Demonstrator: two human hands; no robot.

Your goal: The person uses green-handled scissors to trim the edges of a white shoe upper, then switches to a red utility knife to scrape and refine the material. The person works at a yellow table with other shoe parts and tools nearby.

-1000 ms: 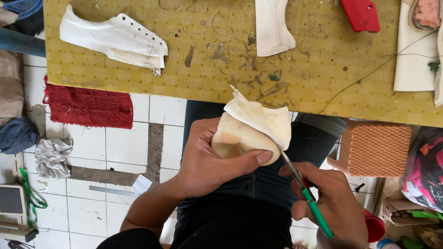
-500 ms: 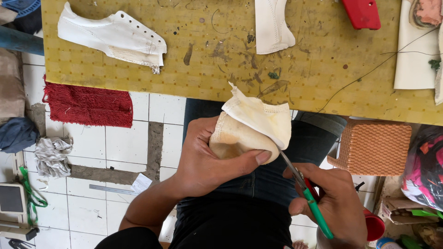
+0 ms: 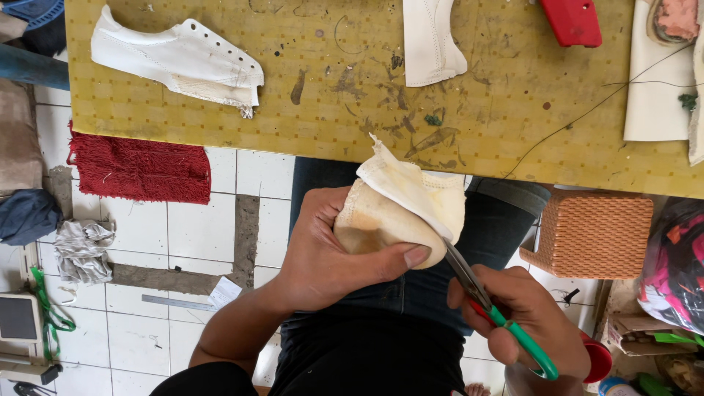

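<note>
The left hand (image 3: 323,253) is wrapped around a rounded, cream-coloured shoe form covered with yellow-stained white fabric (image 3: 400,213), thumb pressed along its lower edge and fingers curled behind it, holding it over the lap just below the edge of the yellow perforated worktable (image 3: 330,110). The right hand (image 3: 524,319) is closed on green-handled pliers (image 3: 499,312), its metal tip meeting the fabric's lower right edge (whether it bites the cloth cannot be told). Both forearms angle up from the body. A white flat shoe upper (image 3: 180,59) lies well apart on the table.
</note>
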